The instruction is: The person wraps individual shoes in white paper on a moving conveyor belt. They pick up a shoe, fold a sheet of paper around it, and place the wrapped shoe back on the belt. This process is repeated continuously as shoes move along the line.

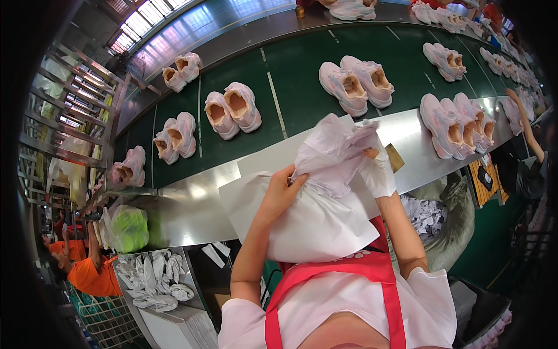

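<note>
Between my hands is a crumpled sheet of thin white tissue paper (328,154), held up above the metal ledge. My left hand (283,191) pinches its lower left side. Partly wrapped in a white covering, my right hand (379,168) grips the right side, its fingers partly hidden by the paper. Larger flat white sheets (317,230) lie under the tissue and overhang the ledge towards my red apron. Just beyond my hands, a pair of pale pink shoes (356,84) stands on the green conveyor belt.
More shoe pairs (232,110) line the green belt (296,52). Several shoes (456,128) stand on the metal ledge (192,218) at right. Twisted paper bundles (154,279) fill a lower-left tray; a sack of crumpled paper (459,221) is at lower right. A person in orange (93,276) is at left.
</note>
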`<state>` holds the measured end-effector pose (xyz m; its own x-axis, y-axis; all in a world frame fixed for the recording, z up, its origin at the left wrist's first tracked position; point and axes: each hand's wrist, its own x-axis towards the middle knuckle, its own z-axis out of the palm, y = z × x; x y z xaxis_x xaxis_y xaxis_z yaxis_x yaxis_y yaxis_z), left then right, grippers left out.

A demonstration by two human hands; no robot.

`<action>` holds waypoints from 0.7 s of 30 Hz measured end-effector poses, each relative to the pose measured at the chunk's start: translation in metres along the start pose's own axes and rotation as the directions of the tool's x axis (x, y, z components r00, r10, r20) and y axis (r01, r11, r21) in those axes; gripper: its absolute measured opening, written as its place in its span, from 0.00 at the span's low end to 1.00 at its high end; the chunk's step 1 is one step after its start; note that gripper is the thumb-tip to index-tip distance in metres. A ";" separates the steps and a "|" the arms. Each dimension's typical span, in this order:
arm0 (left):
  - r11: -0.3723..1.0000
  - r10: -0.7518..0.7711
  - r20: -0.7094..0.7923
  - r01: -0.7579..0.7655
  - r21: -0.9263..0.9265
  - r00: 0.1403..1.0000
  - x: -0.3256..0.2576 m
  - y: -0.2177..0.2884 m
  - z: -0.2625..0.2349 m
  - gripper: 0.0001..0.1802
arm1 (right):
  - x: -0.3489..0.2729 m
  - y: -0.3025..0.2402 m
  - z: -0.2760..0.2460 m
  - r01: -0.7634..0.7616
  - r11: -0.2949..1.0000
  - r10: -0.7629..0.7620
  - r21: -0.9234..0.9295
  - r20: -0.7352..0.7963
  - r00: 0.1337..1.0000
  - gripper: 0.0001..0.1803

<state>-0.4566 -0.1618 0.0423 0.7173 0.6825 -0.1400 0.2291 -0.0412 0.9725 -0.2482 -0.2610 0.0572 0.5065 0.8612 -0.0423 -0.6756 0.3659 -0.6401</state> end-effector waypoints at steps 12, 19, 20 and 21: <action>0.848 0.340 -0.220 -0.197 0.492 0.914 -0.026 0.061 0.020 0.34 | 0.017 0.015 0.022 0.319 0.278 -0.119 -0.906 0.297 0.947 0.24; 0.946 0.185 -0.206 -0.117 0.304 0.961 -0.001 0.025 -0.028 0.19 | 0.016 -0.003 0.031 0.455 0.144 0.172 -0.879 0.475 0.863 0.26; 0.954 0.167 -0.162 -0.118 0.277 0.973 -0.004 0.027 -0.041 0.17 | 0.017 -0.013 0.030 0.408 0.007 0.339 -0.913 0.386 0.858 0.20; 0.961 0.150 -0.121 -0.115 0.251 0.981 -0.008 0.027 -0.055 0.16 | 0.018 -0.021 0.034 0.223 0.019 0.424 -0.975 0.210 0.881 0.18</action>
<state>-0.4921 -0.1286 0.0795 0.6585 0.7520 0.0305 0.3027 -0.3018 0.9040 -0.2435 -0.2415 0.0965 0.0472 0.9879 -0.1476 0.6226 -0.1446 -0.7691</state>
